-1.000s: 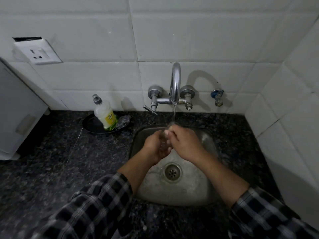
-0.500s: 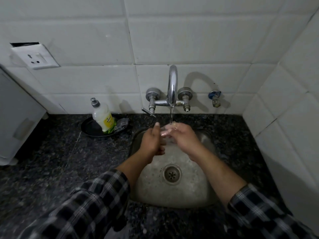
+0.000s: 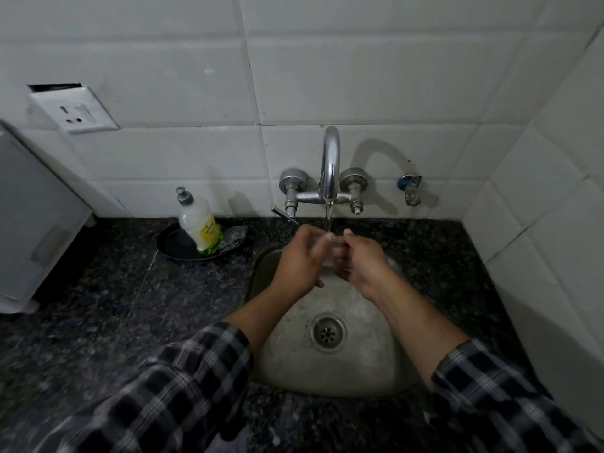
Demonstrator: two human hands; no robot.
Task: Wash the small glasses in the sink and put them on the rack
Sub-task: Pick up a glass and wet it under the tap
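A small clear glass [image 3: 330,253] is held between both hands over the steel sink [image 3: 366,364], right under the running water from the chrome tap [image 3: 329,165]. My left hand [image 3: 299,261] wraps round the glass from the left. My right hand [image 3: 361,258] grips it from the right, fingers curled at its rim. Most of the glass is hidden by the fingers. No rack is in view.
A dish-soap bottle [image 3: 198,223] stands in a black dish [image 3: 173,245] with a scrubber [image 3: 233,238] on the dark granite counter [image 3: 114,305]. A white appliance [image 3: 29,223] stands at the far left. White tiled walls close the back and right.
Both hands have shifted round the glass under the stream; the left fingers now wrap it more fully. The camera has tilted slightly down.
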